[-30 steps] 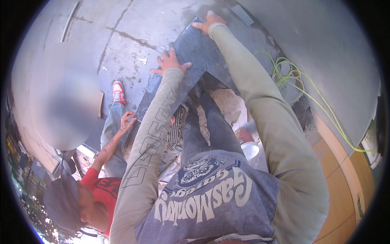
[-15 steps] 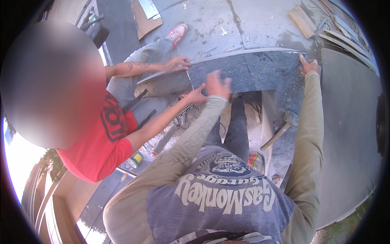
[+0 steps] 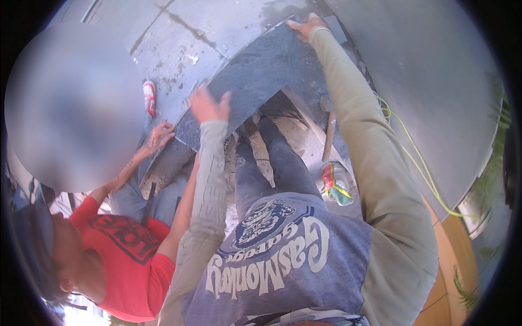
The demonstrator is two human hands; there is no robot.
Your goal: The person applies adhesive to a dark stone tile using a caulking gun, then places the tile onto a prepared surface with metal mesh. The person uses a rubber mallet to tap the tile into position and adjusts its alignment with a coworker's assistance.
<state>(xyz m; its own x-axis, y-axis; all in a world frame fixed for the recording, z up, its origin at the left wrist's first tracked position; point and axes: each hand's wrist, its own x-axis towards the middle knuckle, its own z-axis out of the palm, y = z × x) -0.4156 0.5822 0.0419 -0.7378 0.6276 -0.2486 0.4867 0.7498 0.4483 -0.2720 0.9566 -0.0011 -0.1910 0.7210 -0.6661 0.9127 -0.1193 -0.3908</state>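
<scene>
Dark slab (image 3: 261, 70) lies beneath spread left fingers (image 3: 225, 100); spread right fingers (image 3: 294, 25) touch its corner.

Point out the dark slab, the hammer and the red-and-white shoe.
Dark slab (image 3: 261, 71), head view: its upper face.
Hammer (image 3: 329, 136), head view: its handle.
Red-and-white shoe (image 3: 149, 99), head view: its upper.

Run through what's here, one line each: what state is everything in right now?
Dark slab: hands at both ends
Left hand: open, blurred, at the slab's edge; contact unclear
Right hand: at the slab's far corner; grip unclear
Co-worker's hand: at the slab's left end
Hammer: lying down, unheld
Yellow-green cord: loose, partly hidden
</scene>
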